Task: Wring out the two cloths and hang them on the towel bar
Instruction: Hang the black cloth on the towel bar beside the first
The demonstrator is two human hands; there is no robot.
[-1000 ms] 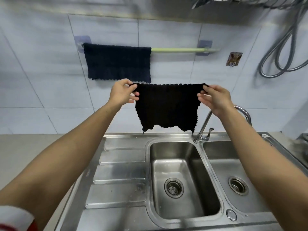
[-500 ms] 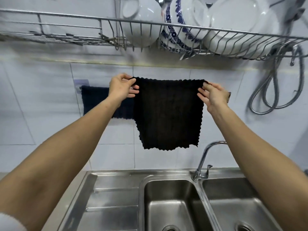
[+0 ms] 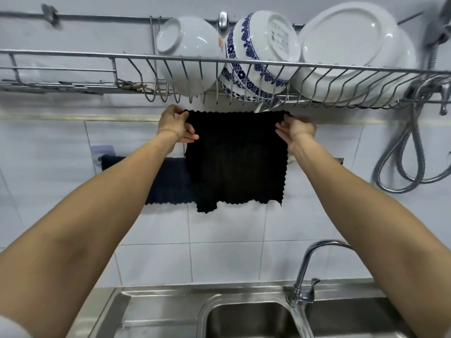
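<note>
A white tiled wall (image 3: pixel 151 262) fills most of the view. Across its top runs a wire dish rack (image 3: pixel 73 69) holding a plain white bowl (image 3: pixel 188 52), a blue-patterned bowl (image 3: pixel 258 54) and a large white plate (image 3: pixel 346 50), all tipped on edge. Along the bottom is a steel sink (image 3: pixel 244 320) with a curved tap (image 3: pixel 307 272) at its back rim, and a coiled metal hose (image 3: pixel 405 152) hangs on the wall at the right.

Two bare forearms reach up from the lower corners toward the middle of the wall. Between them a black cloth (image 3: pixel 234 162) is spread flat and hanging straight down, its top edge just under the dish rack and its wavy bottom edge well above the tap. The left hand (image 3: pixel 174 126) pinches the cloth's top left corner, thumb in front and fingers curled behind the edge. The right hand (image 3: pixel 296 129) pinches the top right corner the same way, fingers closed on the fabric.

Behind the held cloth and the left forearm, a second dark cloth (image 3: pixel 170 184) is draped against the wall, partly covered by both. Its left end sits beside a pale wall bracket (image 3: pixel 102 151). The towel bar itself is hidden, except perhaps for a small pale bit just right of the held cloth.
</note>
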